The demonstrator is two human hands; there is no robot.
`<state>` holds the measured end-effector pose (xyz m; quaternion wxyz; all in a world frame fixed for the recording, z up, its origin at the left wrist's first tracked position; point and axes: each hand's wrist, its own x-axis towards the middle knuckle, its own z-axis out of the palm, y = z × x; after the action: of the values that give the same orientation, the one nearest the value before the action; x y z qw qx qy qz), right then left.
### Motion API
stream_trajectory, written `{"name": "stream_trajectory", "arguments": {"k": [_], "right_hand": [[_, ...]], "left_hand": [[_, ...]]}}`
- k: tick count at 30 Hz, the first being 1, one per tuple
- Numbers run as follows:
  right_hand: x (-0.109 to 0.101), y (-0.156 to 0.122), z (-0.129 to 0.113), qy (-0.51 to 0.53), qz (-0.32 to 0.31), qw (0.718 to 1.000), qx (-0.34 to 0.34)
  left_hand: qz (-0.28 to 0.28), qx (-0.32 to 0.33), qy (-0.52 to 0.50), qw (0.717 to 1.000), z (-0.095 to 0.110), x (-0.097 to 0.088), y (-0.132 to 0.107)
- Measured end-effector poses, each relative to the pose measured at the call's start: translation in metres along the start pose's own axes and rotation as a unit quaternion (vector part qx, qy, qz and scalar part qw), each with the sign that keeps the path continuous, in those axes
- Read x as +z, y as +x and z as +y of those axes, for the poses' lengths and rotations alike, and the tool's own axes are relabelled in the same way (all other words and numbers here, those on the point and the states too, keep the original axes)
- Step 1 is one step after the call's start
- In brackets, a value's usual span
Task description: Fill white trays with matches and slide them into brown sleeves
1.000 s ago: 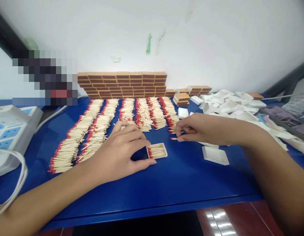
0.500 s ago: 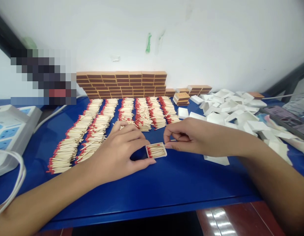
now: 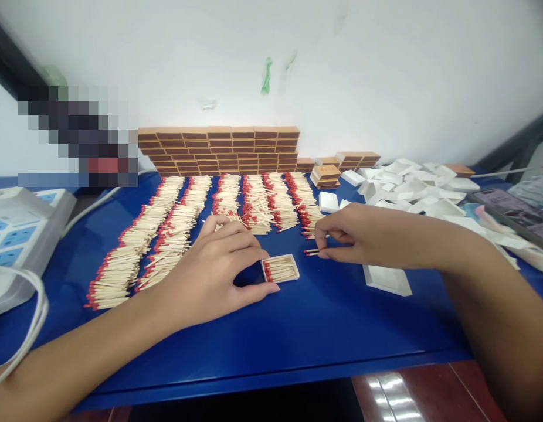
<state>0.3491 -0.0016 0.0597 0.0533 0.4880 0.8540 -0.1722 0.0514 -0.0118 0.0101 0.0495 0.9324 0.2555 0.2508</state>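
My left hand [image 3: 219,266] rests on the blue table [image 3: 298,328], its thumb and fingers curled against the left end of a small white matchbox tray [image 3: 280,268] that holds several red-tipped matches. My right hand [image 3: 353,233] is to the right of the tray, fingers pinched on a few matches [image 3: 312,251] at the near end of the rightmost match row [image 3: 303,202].
Several rows of matches [image 3: 166,231] lie across the table. Brown matchboxes [image 3: 219,151] are stacked against the wall. Empty white trays [image 3: 412,190] are heaped at the right, one tray [image 3: 387,279] closer. A power strip [image 3: 16,240] sits left, a phone [image 3: 513,217] right.
My right hand went from the match row to the tray, then back to the row's near end, where it now pinches matches. My left hand has stayed on the tray.
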Motion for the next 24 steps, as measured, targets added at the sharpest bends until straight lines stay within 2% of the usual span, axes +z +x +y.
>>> {"name": "stream_trajectory", "arguments": {"k": [3, 6, 9, 13, 19, 24], "right_hand": [[0.001, 0.001, 0.004, 0.007, 0.017, 1.000, -0.002], [0.003, 0.003, 0.006, 0.029, 0.006, 0.999, -0.013], [0.004, 0.004, 0.004, 0.041, -0.011, 0.999, -0.016], [0.001, 0.004, -0.001, 0.045, 0.002, 0.999, -0.019], [0.007, 0.003, -0.023, 0.086, 0.074, 0.991, -0.077], [0.020, 0.008, -0.039, 0.089, 0.071, 0.989, -0.098]], "left_hand": [[0.001, 0.000, -0.002, 1.000, 0.000, 0.000, 0.000], [-0.001, -0.001, -0.001, 1.000, 0.000, 0.000, -0.001], [0.000, 0.000, -0.003, 1.000, 0.000, 0.000, 0.000], [-0.001, -0.001, -0.002, 1.000, 0.001, -0.001, 0.000], [0.004, -0.008, 0.001, 1.000, 0.000, 0.000, -0.001], [0.003, -0.006, -0.003, 1.000, 0.000, 0.001, 0.000]]}}
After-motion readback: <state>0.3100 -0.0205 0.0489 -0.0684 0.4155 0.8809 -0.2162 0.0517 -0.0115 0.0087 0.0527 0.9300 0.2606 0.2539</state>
